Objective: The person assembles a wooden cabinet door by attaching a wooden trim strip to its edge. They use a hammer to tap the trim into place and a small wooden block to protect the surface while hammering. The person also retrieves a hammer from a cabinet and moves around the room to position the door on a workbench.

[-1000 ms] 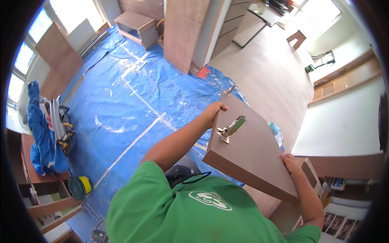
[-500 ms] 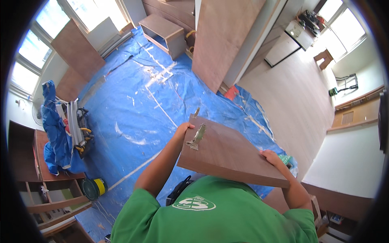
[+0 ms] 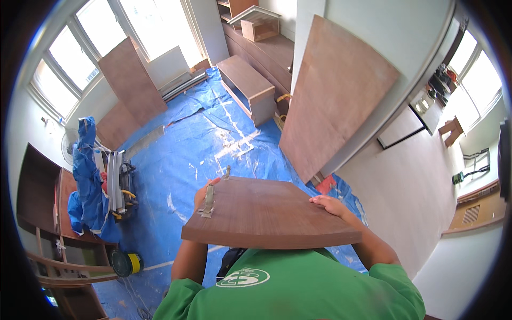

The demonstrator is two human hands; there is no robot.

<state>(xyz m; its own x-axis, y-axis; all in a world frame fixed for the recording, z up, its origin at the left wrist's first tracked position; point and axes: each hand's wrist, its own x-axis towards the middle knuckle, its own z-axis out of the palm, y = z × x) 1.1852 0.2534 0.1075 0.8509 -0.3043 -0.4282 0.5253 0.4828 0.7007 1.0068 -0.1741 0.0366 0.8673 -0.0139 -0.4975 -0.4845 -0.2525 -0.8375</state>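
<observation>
Wood panel (image 3: 266,210) sits btwn L hand (image 3: 200,193), clamped on its L edge just beside a hinge (image 3: 208,200), & R hand (image 3: 328,204), clamped on its R edge; grip underneath hidden. For steady hold: keep lvl, split wt evenly, L hand clear of hinge.

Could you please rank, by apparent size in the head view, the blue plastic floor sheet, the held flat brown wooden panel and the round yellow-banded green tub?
1. Blue plastic floor sheet
2. Held flat brown wooden panel, which nearness enlarges
3. Round yellow-banded green tub
</observation>
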